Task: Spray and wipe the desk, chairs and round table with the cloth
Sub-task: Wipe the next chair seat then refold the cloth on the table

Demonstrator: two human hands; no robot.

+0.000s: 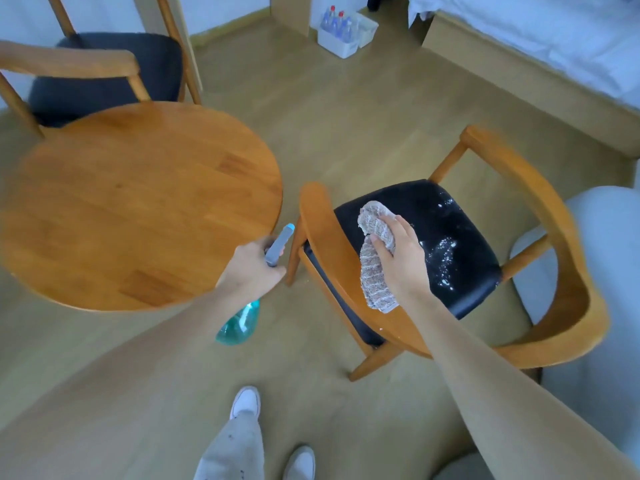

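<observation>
My left hand [254, 270] grips a spray bottle [242, 320] with a grey head and teal body, held between the round wooden table [131, 209] and the near wooden chair [561, 244]. My right hand [403, 258] holds a grey-white knitted cloth [375, 251] over the chair's black seat [460, 251]. White foam spots lie on the seat to the right of the cloth. A second wooden chair [79, 64] with a dark seat stands behind the table at the upper left.
A white crate of water bottles [341, 32] sits on the floor at the back. A bed [540, 39] with white bedding runs along the upper right. A pale grey soft seat [602, 271] stands right of the near chair. My white shoes [246, 403] are below.
</observation>
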